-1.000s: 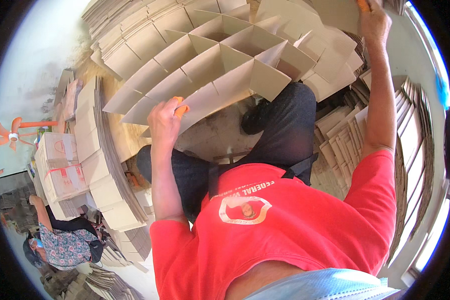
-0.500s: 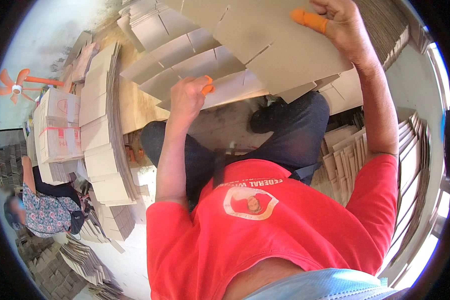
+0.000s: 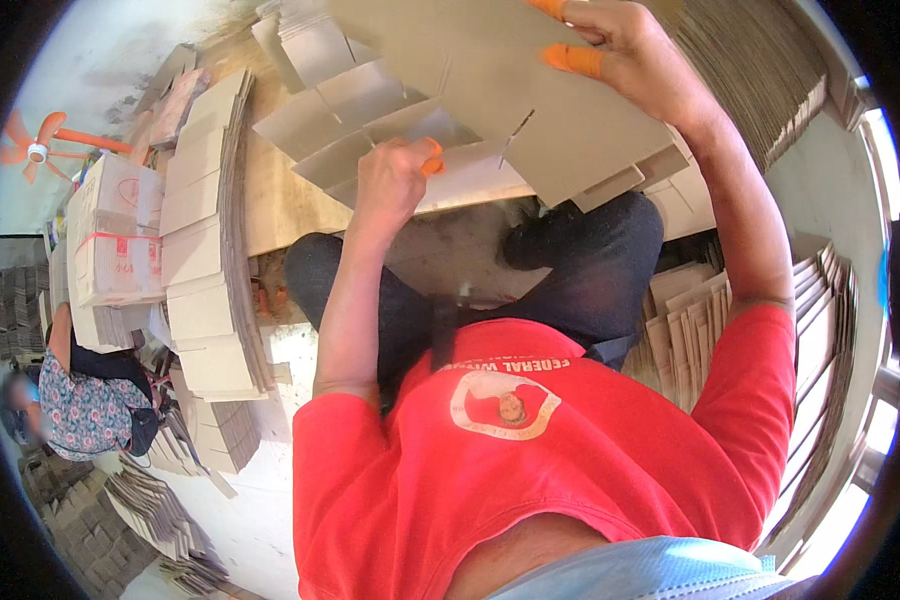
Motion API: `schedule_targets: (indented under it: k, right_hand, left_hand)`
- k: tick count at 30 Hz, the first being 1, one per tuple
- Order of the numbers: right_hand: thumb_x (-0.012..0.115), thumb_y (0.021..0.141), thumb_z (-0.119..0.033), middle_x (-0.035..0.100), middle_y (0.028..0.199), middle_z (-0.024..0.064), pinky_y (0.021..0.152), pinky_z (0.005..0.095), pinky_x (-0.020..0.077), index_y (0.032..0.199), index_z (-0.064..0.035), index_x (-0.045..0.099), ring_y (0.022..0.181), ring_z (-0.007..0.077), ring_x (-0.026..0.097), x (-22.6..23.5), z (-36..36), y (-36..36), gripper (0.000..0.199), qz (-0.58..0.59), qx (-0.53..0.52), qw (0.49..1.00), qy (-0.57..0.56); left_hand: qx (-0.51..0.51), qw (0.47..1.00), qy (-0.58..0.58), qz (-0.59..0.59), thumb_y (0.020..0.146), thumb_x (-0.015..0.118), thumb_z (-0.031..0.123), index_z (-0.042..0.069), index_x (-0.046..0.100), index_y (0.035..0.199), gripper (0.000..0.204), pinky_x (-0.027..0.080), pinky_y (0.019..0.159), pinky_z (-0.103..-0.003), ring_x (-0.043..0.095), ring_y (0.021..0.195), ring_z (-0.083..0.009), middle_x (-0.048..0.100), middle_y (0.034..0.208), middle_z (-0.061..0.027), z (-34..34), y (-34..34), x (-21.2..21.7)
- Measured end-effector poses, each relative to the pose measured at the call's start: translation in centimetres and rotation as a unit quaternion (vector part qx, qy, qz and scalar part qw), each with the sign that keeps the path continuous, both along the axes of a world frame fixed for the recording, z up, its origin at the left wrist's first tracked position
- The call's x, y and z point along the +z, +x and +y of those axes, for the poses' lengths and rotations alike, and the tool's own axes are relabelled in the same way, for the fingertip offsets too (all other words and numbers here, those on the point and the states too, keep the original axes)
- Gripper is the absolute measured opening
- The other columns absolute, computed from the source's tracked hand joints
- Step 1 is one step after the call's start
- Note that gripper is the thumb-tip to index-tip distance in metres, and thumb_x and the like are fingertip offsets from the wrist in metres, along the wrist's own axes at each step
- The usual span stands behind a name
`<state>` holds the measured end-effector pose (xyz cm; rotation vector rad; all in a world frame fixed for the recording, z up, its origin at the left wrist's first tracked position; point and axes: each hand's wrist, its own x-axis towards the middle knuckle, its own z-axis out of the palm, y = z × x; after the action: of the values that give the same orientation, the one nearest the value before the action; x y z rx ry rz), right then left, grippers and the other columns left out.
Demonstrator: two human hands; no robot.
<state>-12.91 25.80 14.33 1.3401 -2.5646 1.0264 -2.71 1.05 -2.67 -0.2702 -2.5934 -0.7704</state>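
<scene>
A flat, slotted brown cardboard sheet (image 3: 530, 90) lies on top of other cardboard blanks (image 3: 345, 100), whose flaps fan out to the left. My left hand (image 3: 395, 178) is closed at the sheet's near-left side, orange finger covers on its thumb and forefinger. These fingertips pinch together at a cardboard flap; the exact edge between them is partly hidden. My right hand (image 3: 635, 62) rests over the upper right of the sheet. Its thumb and forefinger, in orange covers, are stretched out and apart on the cardboard; the other fingers are partly hidden.
The wooden tabletop (image 3: 280, 205) reaches up to my knees. A tall cardboard stack (image 3: 205, 230) and a taped carton (image 3: 120, 235) stand at left; more stacks (image 3: 760, 75) rise at far right. Cardboard leans beside my right side. Another person (image 3: 95, 405) bends at far left, near an orange fan (image 3: 38, 152).
My right hand has slid left and slightly nearer over the sheet, its forefinger now stretched out. My left hand has shifted a little right and up. The top sheet has turned slightly.
</scene>
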Motion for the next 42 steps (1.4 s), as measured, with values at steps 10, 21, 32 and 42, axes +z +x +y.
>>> schedule_targets:
  k: [10, 21, 32, 42]
  right_hand:
    - [0.066, 0.084, -0.009, 0.07, 0.094, 0.0129, 0.072, 0.029, 0.0518, 0.124, -0.0047, 0.057, 0.084, 0.0128, 0.065, -1.1, 0.5, 0.9, 0.042, -0.022, -0.048, 0.998, -0.032]
    - [0.066, 0.08, -0.004, 0.065, 0.105, 0.0211, 0.075, 0.0329, 0.051, 0.125, -0.0009, 0.053, 0.087, 0.0217, 0.066, -5.1, -1.6, -0.4, 0.047, -0.051, 0.002, 0.996, 0.076]
    - [0.064, 0.074, 0.003, 0.062, 0.104, 0.0252, 0.079, 0.041, 0.0489, 0.139, -0.0016, 0.035, 0.096, 0.0384, 0.061, -5.8, -2.7, 1.0, 0.072, -0.056, 0.012, 0.987, 0.149]
    - [0.066, 0.074, 0.002, 0.062, 0.098, 0.0259, 0.077, 0.0457, 0.0494, 0.148, -0.0058, 0.009, 0.089, 0.0415, 0.061, -12.8, -2.6, 2.6, 0.093, 0.002, -0.023, 0.983, 0.181]
  left_hand:
    - [0.004, 1.0, -0.027, 0.005, 0.073, 0.07, 0.013, 0.012, 0.071, 0.083, 0.01, 0.048, 0.061, -0.039, 0.061, 0.068, -0.0284, 0.064, 0.072, -0.0101, -0.2, 0.1, -0.2]
    - [0.0, 1.0, -0.027, 0.002, 0.073, 0.071, 0.015, 0.011, 0.07, 0.084, 0.011, 0.047, 0.059, -0.041, 0.06, 0.066, -0.0303, 0.061, 0.069, -0.0126, 0.0, 0.2, 0.0]
    - [-0.007, 1.0, -0.011, -0.008, 0.067, 0.057, -0.004, 0.007, 0.067, 0.082, 0.021, 0.048, 0.059, -0.044, 0.062, 0.069, -0.0344, 0.061, 0.069, -0.0168, -0.3, -0.8, 0.9]
    - [-0.011, 0.999, -0.015, -0.027, 0.073, 0.07, 0.011, 0.01, 0.07, 0.08, 0.007, 0.045, 0.06, -0.039, 0.059, 0.066, -0.0303, 0.058, 0.068, -0.0128, -0.1, -1.0, 0.2]
